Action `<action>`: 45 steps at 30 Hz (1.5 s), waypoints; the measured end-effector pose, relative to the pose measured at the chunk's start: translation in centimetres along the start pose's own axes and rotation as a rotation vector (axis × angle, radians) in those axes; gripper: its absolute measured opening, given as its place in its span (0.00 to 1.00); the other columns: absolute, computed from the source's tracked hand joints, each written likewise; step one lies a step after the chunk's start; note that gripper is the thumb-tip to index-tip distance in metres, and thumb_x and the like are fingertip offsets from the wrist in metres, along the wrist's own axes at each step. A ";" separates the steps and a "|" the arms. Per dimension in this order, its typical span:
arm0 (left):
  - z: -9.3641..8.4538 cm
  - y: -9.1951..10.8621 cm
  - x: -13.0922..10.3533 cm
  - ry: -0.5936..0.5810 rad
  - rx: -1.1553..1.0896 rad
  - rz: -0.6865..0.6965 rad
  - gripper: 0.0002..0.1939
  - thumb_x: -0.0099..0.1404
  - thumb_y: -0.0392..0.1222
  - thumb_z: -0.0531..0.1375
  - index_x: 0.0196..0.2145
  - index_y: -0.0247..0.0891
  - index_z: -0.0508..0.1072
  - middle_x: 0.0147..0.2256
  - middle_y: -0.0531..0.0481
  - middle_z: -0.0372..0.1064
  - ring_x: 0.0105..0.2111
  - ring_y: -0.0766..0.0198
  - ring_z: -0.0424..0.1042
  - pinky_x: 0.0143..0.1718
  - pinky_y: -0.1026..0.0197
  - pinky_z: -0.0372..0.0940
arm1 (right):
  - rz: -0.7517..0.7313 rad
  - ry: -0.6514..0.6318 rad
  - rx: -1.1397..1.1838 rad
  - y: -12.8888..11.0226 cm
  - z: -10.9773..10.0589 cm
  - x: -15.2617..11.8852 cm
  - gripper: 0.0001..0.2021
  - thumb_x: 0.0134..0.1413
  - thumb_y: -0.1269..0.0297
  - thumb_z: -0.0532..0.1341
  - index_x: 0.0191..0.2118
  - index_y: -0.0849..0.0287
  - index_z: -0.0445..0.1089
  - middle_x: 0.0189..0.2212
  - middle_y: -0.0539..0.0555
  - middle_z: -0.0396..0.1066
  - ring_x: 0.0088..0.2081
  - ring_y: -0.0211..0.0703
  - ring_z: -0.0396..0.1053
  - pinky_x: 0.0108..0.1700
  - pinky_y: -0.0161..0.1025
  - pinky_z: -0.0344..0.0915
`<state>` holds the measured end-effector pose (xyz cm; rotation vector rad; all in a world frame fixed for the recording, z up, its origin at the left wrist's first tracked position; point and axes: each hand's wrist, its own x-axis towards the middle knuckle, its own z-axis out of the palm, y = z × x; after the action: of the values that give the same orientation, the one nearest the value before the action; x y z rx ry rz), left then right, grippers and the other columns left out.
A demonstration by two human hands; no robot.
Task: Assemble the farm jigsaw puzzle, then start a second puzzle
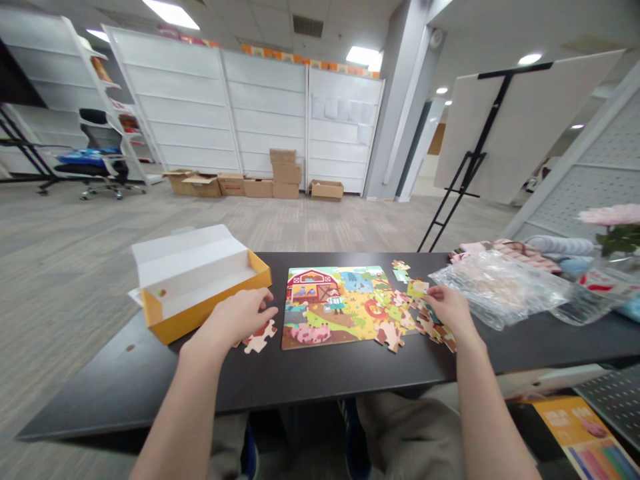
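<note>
A colourful farm picture board lies flat on the black table, showing a red barn and animals. Several loose puzzle pieces rest on its right part and beside it. My right hand is closed at the fingertips on a yellow-green puzzle piece, above the pile right of the board. My left hand is left of the board, fingers apart and holding nothing visible, over a few reddish-brown pieces.
An open yellow box with a white inside stands at the table's left. Crinkled clear plastic bags, folded cloths and a pink flower are at the right. Cardboard boxes stand by the far shelves.
</note>
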<state>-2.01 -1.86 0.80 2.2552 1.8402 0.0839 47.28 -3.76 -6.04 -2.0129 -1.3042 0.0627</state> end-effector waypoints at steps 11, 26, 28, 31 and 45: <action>-0.8 3.1 -0.7 0.111 -0.175 0.172 0.14 0.67 0.47 0.55 0.42 0.41 0.77 0.37 0.48 0.80 0.38 0.56 0.77 0.35 0.61 0.65 | 0.078 -0.190 0.701 -6.7 -0.6 -2.7 0.28 0.29 0.46 0.77 0.32 0.57 0.68 0.26 0.54 0.76 0.28 0.44 0.73 0.29 0.37 0.64; -0.7 5.7 0.0 0.145 -0.968 0.368 0.14 0.62 0.43 0.64 0.45 0.37 0.74 0.41 0.45 0.78 0.38 0.60 0.79 0.43 0.56 0.75 | -0.145 -0.641 0.931 -20.3 4.8 -9.6 0.19 0.42 0.54 0.74 0.30 0.56 0.65 0.29 0.50 0.74 0.32 0.41 0.74 0.37 0.39 0.70; -0.7 5.1 -0.1 0.143 -0.966 0.359 0.16 0.62 0.44 0.64 0.47 0.38 0.73 0.37 0.47 0.78 0.35 0.61 0.78 0.39 0.58 0.74 | -0.154 -0.679 0.957 -21.3 5.3 -10.1 0.19 0.42 0.54 0.74 0.30 0.55 0.64 0.30 0.50 0.75 0.32 0.41 0.74 0.38 0.40 0.71; -0.6 4.0 -0.1 0.155 -0.966 0.314 0.20 0.61 0.45 0.65 0.50 0.38 0.71 0.33 0.50 0.76 0.32 0.62 0.78 0.37 0.59 0.73 | -0.162 -0.693 0.984 -22.1 5.8 -10.3 0.18 0.44 0.53 0.73 0.32 0.55 0.65 0.31 0.51 0.75 0.33 0.42 0.75 0.39 0.41 0.72; 2.2 1.2 0.7 0.050 -0.728 0.171 0.13 0.58 0.44 0.63 0.39 0.36 0.75 0.35 0.45 0.78 0.34 0.58 0.78 0.38 0.57 0.74 | -0.290 -0.685 0.880 -21.2 5.8 -10.4 0.14 0.54 0.52 0.68 0.39 0.56 0.71 0.40 0.56 0.76 0.40 0.45 0.75 0.45 0.43 0.72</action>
<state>-0.34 -1.72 -1.14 1.8718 1.3205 0.7165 23.45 -4.24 -1.17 -1.0483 -1.5674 1.0654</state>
